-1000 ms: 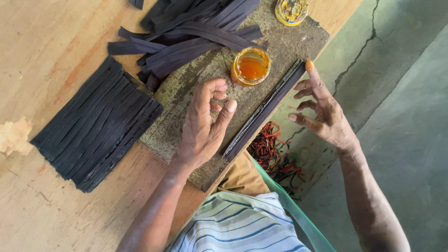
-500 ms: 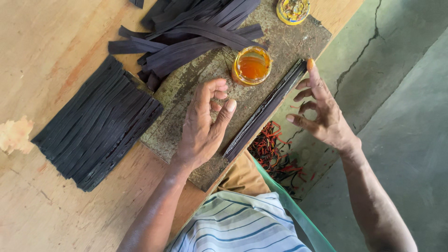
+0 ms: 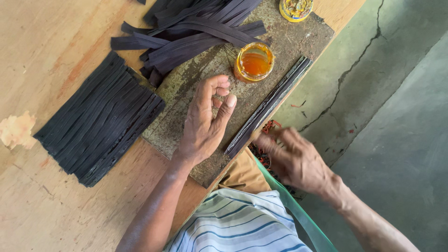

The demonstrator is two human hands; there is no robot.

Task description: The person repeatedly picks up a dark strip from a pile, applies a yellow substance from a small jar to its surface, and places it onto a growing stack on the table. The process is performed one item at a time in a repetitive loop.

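A bundle of long dark strips lies slantwise along the edge of a worn, stained board, which itself sits on a pale wooden table whose surface shows orange-brown smears and scuffs; past the table's edge the floor is grey-green concrete with a long crack running through it. The bundle lies between the two hands: the left hand rests on the board just beside it, on the side away from the table's edge, while the right hand sits below the bundle's near end, off the edge of the table. The left hand is loosely curled, thumb stretched up toward the bent fingers with a narrow gap between them, and it holds nothing that can be seen. The right hand is blurred, its fingers pointing toward a pile of small red bands that lies just under the end of the bundle; whether it grips any of them cannot be told. Near the left fingertips stands a small glass jar of orange liquid, close to the bundle's middle. Further up the board lies a loose heap of dark strips, and a yellow-rimmed tin stands at the top. To the left, a neat flat stack of dark strips rests on the table.
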